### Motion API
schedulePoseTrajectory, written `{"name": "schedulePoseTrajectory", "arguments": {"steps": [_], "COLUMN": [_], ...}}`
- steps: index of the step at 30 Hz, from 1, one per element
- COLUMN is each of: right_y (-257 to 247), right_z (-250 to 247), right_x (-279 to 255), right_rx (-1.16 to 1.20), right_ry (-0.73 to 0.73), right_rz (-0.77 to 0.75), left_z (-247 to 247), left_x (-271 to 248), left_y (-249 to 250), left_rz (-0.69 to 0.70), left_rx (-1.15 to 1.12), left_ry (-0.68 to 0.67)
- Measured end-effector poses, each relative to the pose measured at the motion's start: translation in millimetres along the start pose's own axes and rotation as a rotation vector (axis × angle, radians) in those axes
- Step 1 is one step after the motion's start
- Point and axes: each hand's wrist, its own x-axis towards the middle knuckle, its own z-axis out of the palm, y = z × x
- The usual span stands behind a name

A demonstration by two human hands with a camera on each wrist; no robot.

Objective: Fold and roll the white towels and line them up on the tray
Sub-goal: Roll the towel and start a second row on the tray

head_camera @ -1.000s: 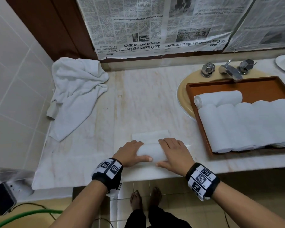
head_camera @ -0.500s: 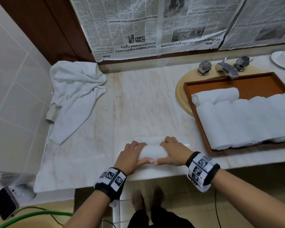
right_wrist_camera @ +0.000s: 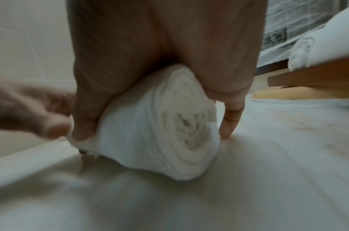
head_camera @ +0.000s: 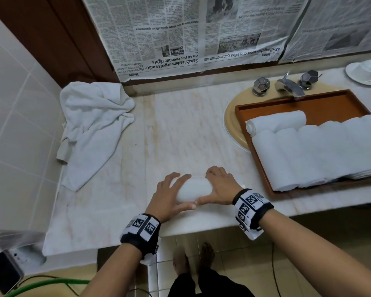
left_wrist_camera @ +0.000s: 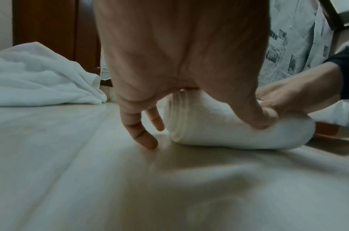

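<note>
A rolled white towel (head_camera: 194, 189) lies on the marble counter near its front edge. My left hand (head_camera: 169, 196) grips its left end and my right hand (head_camera: 221, 185) its right end, fingers over the top and thumbs on the near side. In the left wrist view my left hand (left_wrist_camera: 189, 81) arches over the rolled towel (left_wrist_camera: 228, 134), which rests on the counter. The right wrist view shows the spiral end of the rolled towel (right_wrist_camera: 179, 129) under my right hand (right_wrist_camera: 159, 62). The brown tray (head_camera: 330, 103) at the right holds several rolled towels (head_camera: 308, 151) in a row, with one roll (head_camera: 276, 123) crosswise behind them.
A heap of loose white towels (head_camera: 94, 129) lies at the counter's back left by the tiled wall (head_camera: 13, 125). The tray sits over the sink basin (head_camera: 231, 121), with the faucet (head_camera: 287, 87) behind it. A white dish (head_camera: 366, 71) stands at the far right.
The flat tail of towel beyond the roll has been wound in and the roll is thicker. Both hands went from lying on top to curling round its ends.
</note>
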Motion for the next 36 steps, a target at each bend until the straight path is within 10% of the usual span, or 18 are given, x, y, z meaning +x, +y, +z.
{"name": "schedulePoseTrajectory", "arguments": {"steps": [19,36], "right_y": [-10.8,-14.8], "right_z": [-0.3,-36.9], "right_x": [-21.1,-43.9], "right_rx": [0.130,0.234], "right_ry": [-0.167,-0.065], "right_rz": [0.166,0.177], "left_z": [-28.9,-59.2], "left_x": [41.4,39.1], "left_y": [28.0,42.9], "left_rz": [-0.034,0.206], "left_rx": [0.305,0.140], "left_ry": [-0.435,-0.282]}}
